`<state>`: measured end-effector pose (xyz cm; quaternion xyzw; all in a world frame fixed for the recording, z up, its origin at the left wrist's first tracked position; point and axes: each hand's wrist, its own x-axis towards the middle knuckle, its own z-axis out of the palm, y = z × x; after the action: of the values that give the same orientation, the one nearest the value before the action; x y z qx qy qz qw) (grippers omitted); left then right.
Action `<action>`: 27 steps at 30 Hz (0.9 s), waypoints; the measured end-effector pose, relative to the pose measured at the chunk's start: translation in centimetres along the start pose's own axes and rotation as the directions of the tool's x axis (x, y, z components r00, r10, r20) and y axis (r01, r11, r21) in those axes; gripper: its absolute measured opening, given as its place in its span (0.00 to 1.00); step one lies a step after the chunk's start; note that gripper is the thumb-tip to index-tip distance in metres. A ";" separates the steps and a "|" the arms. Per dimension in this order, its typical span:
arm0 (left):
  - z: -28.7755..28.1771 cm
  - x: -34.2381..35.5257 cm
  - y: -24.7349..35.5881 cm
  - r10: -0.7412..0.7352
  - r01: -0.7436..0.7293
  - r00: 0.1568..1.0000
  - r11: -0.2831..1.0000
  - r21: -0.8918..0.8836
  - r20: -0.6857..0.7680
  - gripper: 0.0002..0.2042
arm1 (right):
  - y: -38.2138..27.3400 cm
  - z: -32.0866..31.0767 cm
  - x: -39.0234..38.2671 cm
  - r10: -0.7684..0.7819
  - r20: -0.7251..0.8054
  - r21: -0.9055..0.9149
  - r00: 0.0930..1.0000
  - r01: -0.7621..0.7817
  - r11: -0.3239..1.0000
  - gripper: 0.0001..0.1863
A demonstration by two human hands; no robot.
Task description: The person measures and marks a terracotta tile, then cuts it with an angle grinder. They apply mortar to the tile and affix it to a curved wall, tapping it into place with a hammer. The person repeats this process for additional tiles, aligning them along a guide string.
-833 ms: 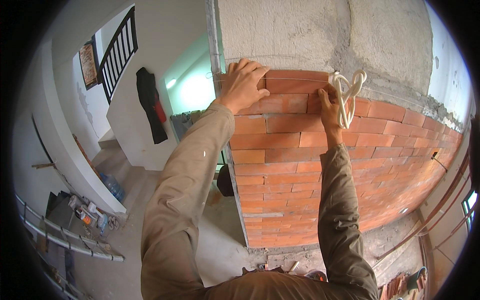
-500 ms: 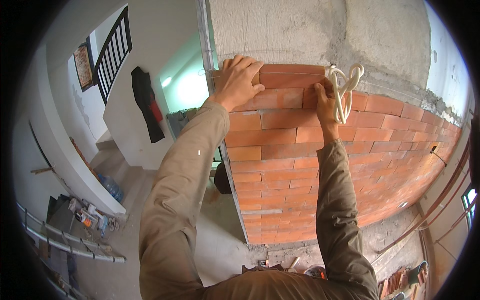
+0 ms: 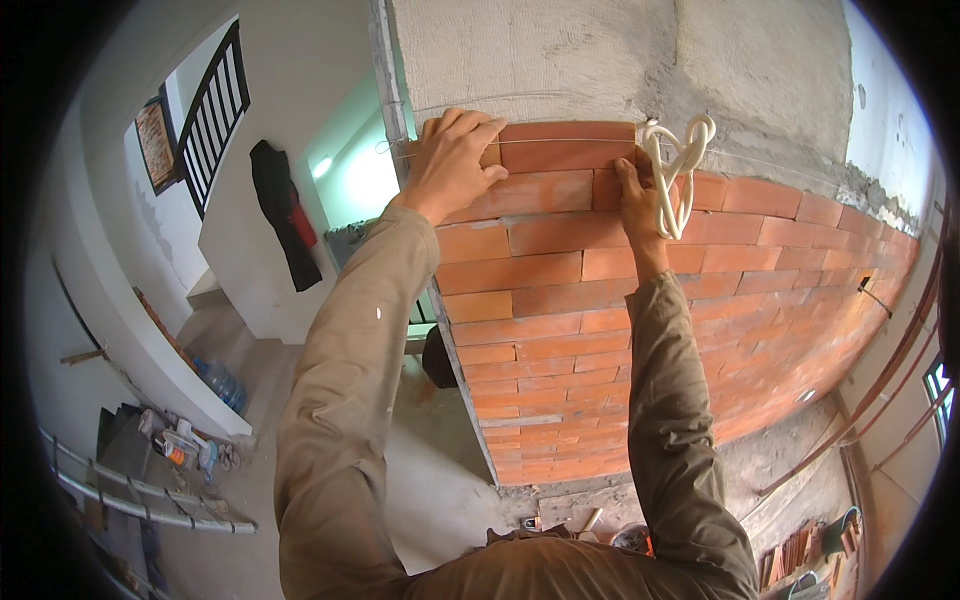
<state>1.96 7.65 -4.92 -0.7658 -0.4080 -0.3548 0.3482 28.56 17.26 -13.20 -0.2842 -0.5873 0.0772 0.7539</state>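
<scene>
2 hands bracket 1 brick: the top brick (image 3: 566, 146), the only one laid so far in the highest course of the red brick wall (image 3: 640, 300), and everything else here is best placed from it. The left hand (image 3: 447, 162) lies over the brick's left end at the corner of the wall, fingers spread and curled across its top edge and face, pressing on it and not clamped around it; that hold looks meant to steady the brick and keep it flush with the corner. The right hand (image 3: 634, 200) stands at the brick's right end, fingers together and flat against the end and the course below, seemingly a stop that keeps the brick from sliding along. Whether either palm bears real weight I cannot tell. Just right of the brick a bundle of white cord (image 3: 677, 170) hangs looped on the wall top, close to the right fingers yet not gripped by them. A thin string line (image 3: 770, 160) runs level with the brick's upper edge and off to the right, likely a guide for the course. Directly above the brick rises a rough grey concrete beam (image 3: 620, 60). Far below and left of the brick, on the floor, lie a ladder (image 3: 140, 495) and some water bottles (image 3: 222, 382); a dark jacket (image 3: 285, 215) hangs on the white wall to the left.
</scene>
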 end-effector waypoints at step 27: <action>-1.2 2.5 2.7 -0.220 0.205 0.962 0.973 0.106 0.162 0.28 | -1.4 0.8 -1.1 -0.145 -0.222 0.033 0.964 0.156 0.987 0.11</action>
<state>5.04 6.49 -2.88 -0.7293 -0.5316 -0.3044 0.3049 27.14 15.86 -13.28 -0.2262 -0.5185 0.0027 0.8246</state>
